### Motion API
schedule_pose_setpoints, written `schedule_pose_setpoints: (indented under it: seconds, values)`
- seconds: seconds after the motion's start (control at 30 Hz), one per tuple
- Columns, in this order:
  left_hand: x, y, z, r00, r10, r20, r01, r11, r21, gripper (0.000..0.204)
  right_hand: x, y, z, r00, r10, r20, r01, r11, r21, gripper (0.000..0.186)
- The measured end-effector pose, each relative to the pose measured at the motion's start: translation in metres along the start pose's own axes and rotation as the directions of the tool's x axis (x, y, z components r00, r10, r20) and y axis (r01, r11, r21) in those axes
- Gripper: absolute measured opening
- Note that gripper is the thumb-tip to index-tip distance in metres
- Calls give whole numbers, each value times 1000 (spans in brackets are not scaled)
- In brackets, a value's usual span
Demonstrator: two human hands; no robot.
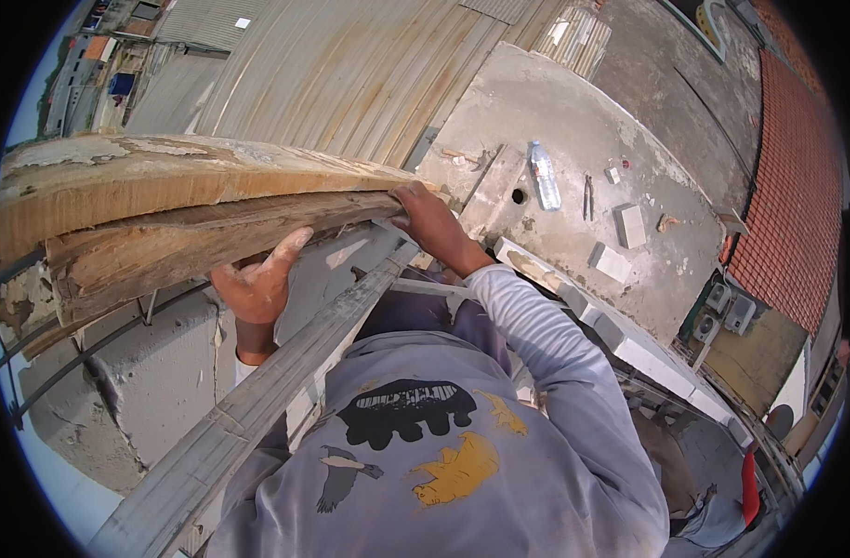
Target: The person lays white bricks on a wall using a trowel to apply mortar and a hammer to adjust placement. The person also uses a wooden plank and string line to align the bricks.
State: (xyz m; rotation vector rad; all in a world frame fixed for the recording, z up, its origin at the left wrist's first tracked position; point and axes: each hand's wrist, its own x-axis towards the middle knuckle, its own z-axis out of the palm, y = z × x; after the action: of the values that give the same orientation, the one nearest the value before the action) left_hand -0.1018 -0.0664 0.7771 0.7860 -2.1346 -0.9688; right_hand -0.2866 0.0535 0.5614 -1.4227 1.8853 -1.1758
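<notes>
holding the rough wooden board [192, 237] just below a thicker, paler plank [183, 181], i pinched its right end between the bent fingers and the thumb of my right hand [434, 223]. my left hand [257, 286] was at its lower edge with the thumb spread from the fingers, but i could not tell if it closed on the wood. a grey rail [285, 358] crossed diagonally near it, and a clear bottle [544, 177] lay well apart on the concrete slab [508, 102].
</notes>
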Motion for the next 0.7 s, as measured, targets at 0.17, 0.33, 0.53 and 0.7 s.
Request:
schedule_pose_setpoints:
  seconds: [0.17, 0.33, 0.53, 0.7]
  values:
    - [18, 20, 3, 1000, 5, 17, -4, 999, -53, 53, 20, 17, -13, 966, -22, 257, 93, 959, -267, 37]
    - [20, 35, 1, 999, 25, -36, -30, 987, -155, 60, 25, -1, -17, 946, 88, 312, 20, 945, -326, 36]
    - [26, 43, -4, 997, 15, -71, -27, 984, -177, 65, 17, -21, -27, 968, 52, 246, 26, 953, -302, 33]
    - [24, 47, -5, 998, -18, -67, 6, 984, -178, 62, 14, -18, -24, 970, 19, 241, 52, 958, -282, 32]
